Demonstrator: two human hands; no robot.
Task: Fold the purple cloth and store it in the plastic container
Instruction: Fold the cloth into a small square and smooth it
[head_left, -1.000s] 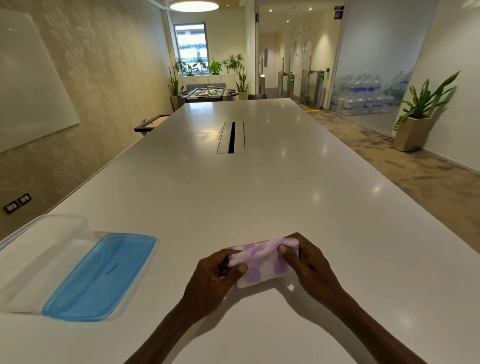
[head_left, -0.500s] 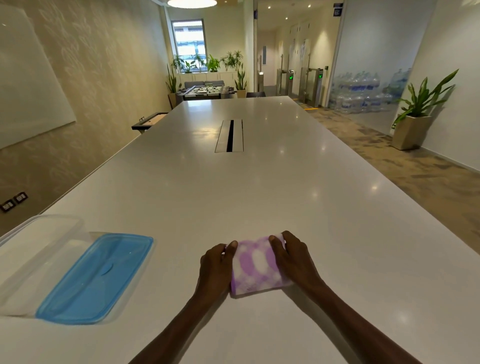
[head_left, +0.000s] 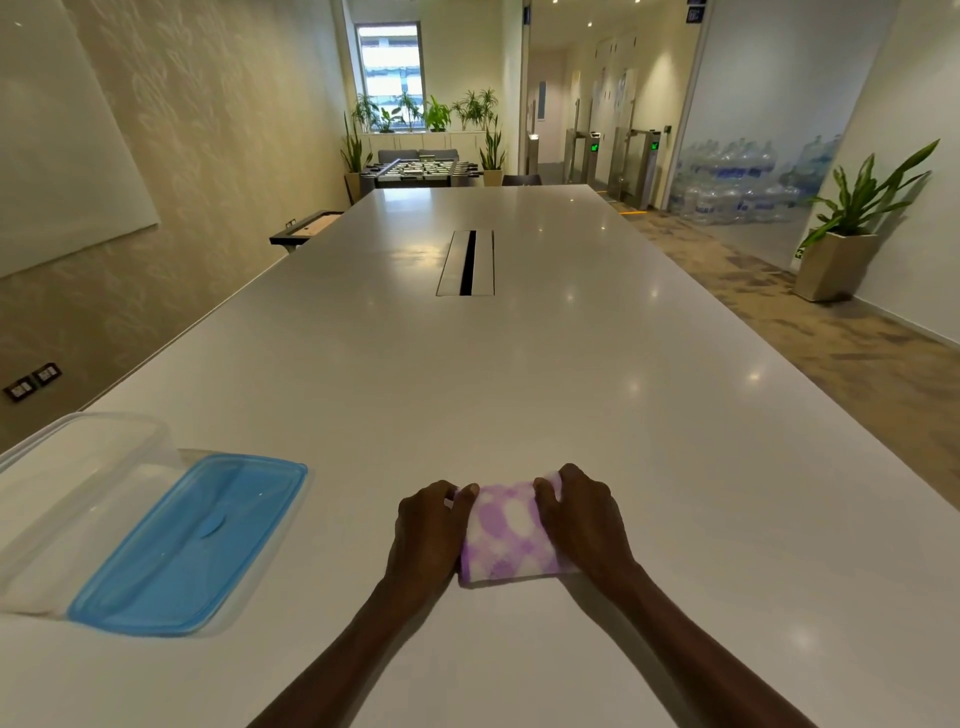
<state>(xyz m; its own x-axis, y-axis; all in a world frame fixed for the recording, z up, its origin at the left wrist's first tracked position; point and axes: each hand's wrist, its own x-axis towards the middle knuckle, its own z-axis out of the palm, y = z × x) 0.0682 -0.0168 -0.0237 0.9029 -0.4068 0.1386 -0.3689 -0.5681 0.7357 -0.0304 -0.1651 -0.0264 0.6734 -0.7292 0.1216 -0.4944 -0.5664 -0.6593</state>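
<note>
A purple-and-white checked cloth (head_left: 506, 535) lies folded into a small, thick rectangle on the white table (head_left: 519, 374) near its front edge. My left hand (head_left: 428, 535) grips the cloth's left side, thumb on its top corner. My right hand (head_left: 584, 519) holds the right side with curled fingers over the edge. The clear plastic container (head_left: 67, 483) stands open at the far left, about a hand's length from the cloth. Its blue lid (head_left: 192, 545) lies beside it, on the side toward the cloth.
A cable slot (head_left: 466, 262) is set into the table's middle, far ahead. The table's left edge runs close behind the container. A potted plant (head_left: 841, 244) stands on the floor to the right, and a football table (head_left: 418, 171) beyond the far end.
The cloth was lifted and being folded a second ago; now it lies flat on the table as a compact rectangle. Both hands have settled at its two sides.
</note>
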